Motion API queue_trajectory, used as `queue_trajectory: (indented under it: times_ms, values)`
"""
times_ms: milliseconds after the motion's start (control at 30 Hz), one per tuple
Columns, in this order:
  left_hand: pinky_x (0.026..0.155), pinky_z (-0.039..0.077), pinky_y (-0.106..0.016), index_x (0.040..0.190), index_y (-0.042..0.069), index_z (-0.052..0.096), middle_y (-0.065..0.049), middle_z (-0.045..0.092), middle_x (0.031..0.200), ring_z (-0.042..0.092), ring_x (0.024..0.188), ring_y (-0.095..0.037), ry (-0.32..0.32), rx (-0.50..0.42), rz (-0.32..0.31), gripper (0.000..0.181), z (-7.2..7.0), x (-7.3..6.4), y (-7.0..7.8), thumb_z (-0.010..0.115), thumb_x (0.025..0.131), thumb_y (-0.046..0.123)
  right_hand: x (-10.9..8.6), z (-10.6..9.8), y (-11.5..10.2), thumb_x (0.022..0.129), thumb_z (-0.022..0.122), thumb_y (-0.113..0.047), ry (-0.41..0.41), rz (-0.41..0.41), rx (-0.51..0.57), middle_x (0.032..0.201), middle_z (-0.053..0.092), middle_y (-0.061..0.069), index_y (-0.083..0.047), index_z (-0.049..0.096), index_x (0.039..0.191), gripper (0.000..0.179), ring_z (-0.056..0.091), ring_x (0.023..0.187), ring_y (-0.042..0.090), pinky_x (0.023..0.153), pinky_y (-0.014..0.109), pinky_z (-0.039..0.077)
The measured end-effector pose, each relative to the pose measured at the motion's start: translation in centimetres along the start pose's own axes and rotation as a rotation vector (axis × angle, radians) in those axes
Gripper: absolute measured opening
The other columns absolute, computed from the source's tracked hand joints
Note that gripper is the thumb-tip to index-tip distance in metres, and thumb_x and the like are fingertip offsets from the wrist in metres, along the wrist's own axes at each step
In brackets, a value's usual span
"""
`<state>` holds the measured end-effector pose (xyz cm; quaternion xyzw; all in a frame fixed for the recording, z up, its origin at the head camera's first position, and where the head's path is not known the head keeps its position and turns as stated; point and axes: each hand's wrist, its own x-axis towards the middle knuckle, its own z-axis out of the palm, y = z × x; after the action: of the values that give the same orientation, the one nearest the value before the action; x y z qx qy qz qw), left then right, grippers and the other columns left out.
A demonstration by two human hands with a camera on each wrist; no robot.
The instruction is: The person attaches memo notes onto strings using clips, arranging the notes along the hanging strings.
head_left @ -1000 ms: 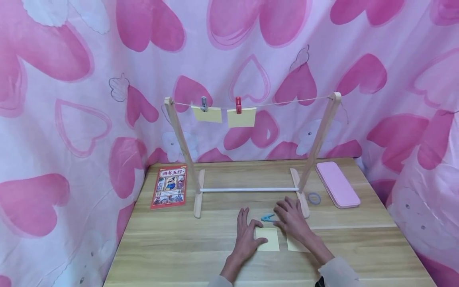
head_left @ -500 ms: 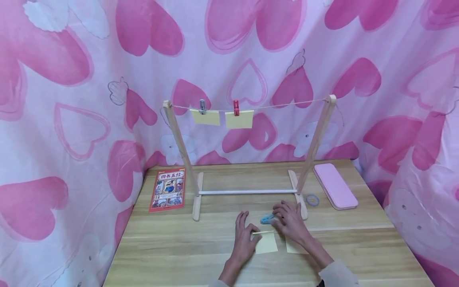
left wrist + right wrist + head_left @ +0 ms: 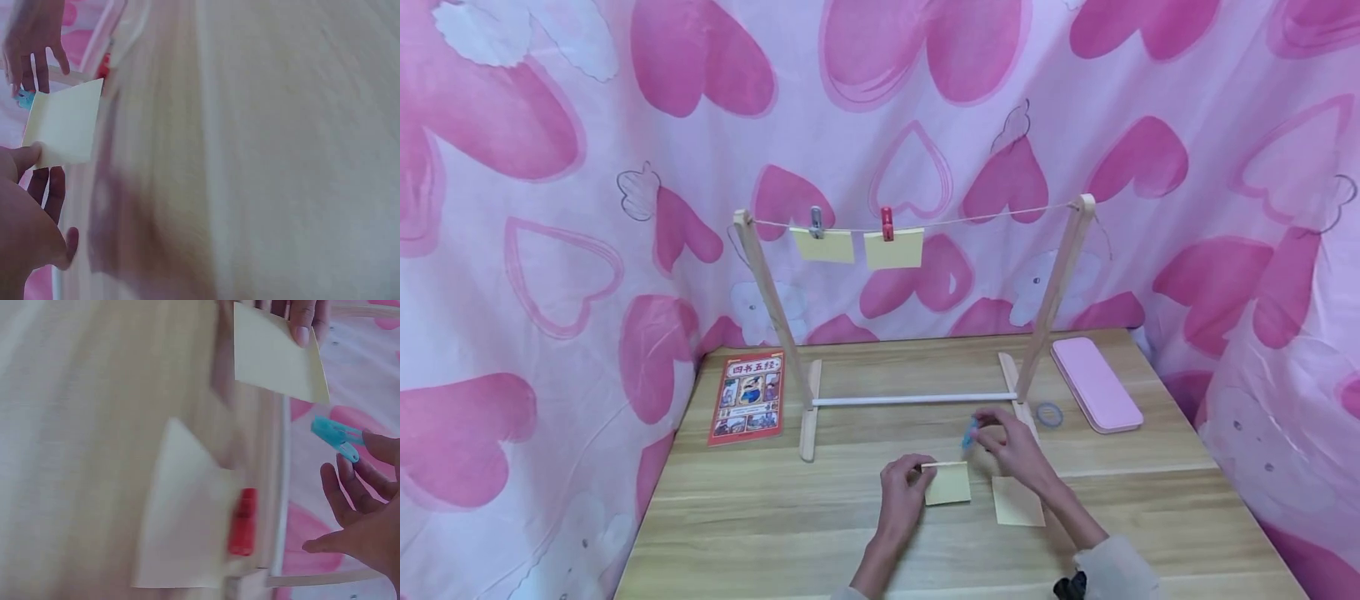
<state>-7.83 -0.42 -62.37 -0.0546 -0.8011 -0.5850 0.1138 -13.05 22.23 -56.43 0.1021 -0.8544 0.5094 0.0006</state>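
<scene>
My left hand (image 3: pixel 901 498) pinches a pale yellow paper note (image 3: pixel 948 484) by its upper left edge, and in the left wrist view the note (image 3: pixel 65 125) is raised off the table. A narrow strip along the note's top edge looks folded. To the right, my right hand (image 3: pixel 1019 454) pinches a light blue clothespin (image 3: pixel 970 432) by its handles, just beyond the note and apart from it. In the right wrist view the clothespin (image 3: pixel 334 434) points toward the note. A second yellow note (image 3: pixel 1018 502) lies below my right hand, with a red clothespin (image 3: pixel 242 522) beside it.
A wooden frame (image 3: pixel 1057 304) holds a string (image 3: pixel 992 217), where a grey clothespin (image 3: pixel 816 222) and a red clothespin (image 3: pixel 887 223) hold two yellow notes. A red booklet (image 3: pixel 747 398) lies left. A ring (image 3: pixel 1049 414) and a pink case (image 3: pixel 1097 383) lie right.
My left hand has lifted the note off the table by its edge. My right hand has picked up the blue clothespin, turned it and raised it, uncovering more of the second note.
</scene>
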Motion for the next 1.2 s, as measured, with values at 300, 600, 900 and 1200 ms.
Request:
queue_trajectory:
  times_ms: [300,600,900,1200]
  values:
    - [0.099,0.051,-0.045,0.103,0.009,0.082,-0.003,0.075,0.092,0.063,0.089,-0.008,0.037,-0.117,-0.185,0.008,-1.0,2.5,4.7,0.084,0.095,0.011,0.7,-2.7,-4.0,0.101,0.079,-0.009,0.042,-0.148,-0.115,0.115,0.079,0.007,-0.003,0.073,0.129,0.03,0.073,0.115,0.033,0.105,0.055,0.055]
    - [0.092,0.055,-0.028,0.113,0.005,0.081,-0.007,0.078,0.103,0.067,0.097,-0.013,0.036,-0.181,-0.219,0.013,-1.6,3.3,6.6,0.077,0.101,0.008,0.1,-2.9,-5.3,0.102,0.078,-0.008,-0.012,-0.226,-0.126,0.112,0.078,0.003,-0.004,0.073,0.127,0.026,0.073,0.112,0.022,0.1,0.037,0.059]
    - [0.085,0.059,-0.02,0.113,0.0,0.079,-0.01,0.076,0.108,0.069,0.1,-0.017,0.122,-0.321,-0.312,0.016,-1.8,3.9,8.2,0.081,0.099,0.009,-0.2,-3.4,-6.3,0.104,0.075,-0.007,-0.008,-0.239,-0.082,0.116,0.077,0.004,-0.008,0.071,0.129,0.025,0.072,0.117,0.025,0.104,0.046,0.058]
    - [0.087,0.057,-0.019,0.113,-0.001,0.08,-0.009,0.078,0.108,0.069,0.099,-0.014,0.176,-0.391,-0.314,0.018,-2.2,5.6,10.4,0.081,0.1,0.011,1.5,-6.1,-10.0,0.09,0.081,0.011,0.126,-0.456,-0.104,0.13,0.065,0.02,0.0,0.075,0.117,0.03,0.058,0.129,0.034,0.114,0.008,0.034]
